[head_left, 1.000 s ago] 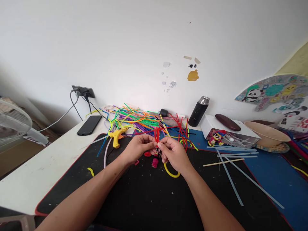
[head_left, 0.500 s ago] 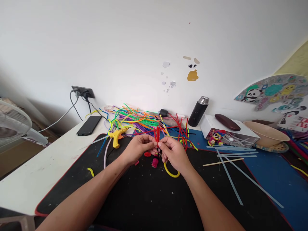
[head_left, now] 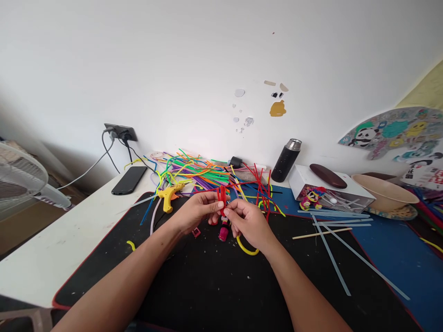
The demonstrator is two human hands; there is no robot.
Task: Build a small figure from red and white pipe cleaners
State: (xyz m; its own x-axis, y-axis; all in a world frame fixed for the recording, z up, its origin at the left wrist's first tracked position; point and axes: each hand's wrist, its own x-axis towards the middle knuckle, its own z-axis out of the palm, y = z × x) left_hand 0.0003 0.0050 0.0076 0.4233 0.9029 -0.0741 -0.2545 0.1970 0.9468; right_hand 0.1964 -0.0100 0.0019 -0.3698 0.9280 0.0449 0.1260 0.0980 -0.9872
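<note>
Between my two hands a small bundle of red pipe cleaners (head_left: 222, 194) stands roughly upright. My left hand (head_left: 199, 211) pinches it from the left with thumb and fingers. From the right, my right hand (head_left: 247, 220) pinches its lower part. Just below the fingertips is a small magenta and black figure piece (head_left: 223, 233); whether it is joined to the red bundle I cannot tell. A yellow curved pipe cleaner (head_left: 248, 251) loops out under my right hand. Near my left fingers a small pinkish-red piece (head_left: 196, 232) lies on the black mat (head_left: 214, 290).
A yellow glue gun (head_left: 168, 198) lies left of my hands, near a phone (head_left: 129, 180). Behind are many coloured pipe cleaners (head_left: 204, 174) and a black thermos (head_left: 286, 160). Rightward are a white box (head_left: 297, 180), a small finished-looking figure (head_left: 312, 198), glue sticks (head_left: 334, 258) and a bowl (head_left: 384, 193).
The red bundle has shifted slightly left and down, and its strands look more spread. My left thumb now lies higher against it. The pinkish-red piece beside my left hand shows more fully.
</note>
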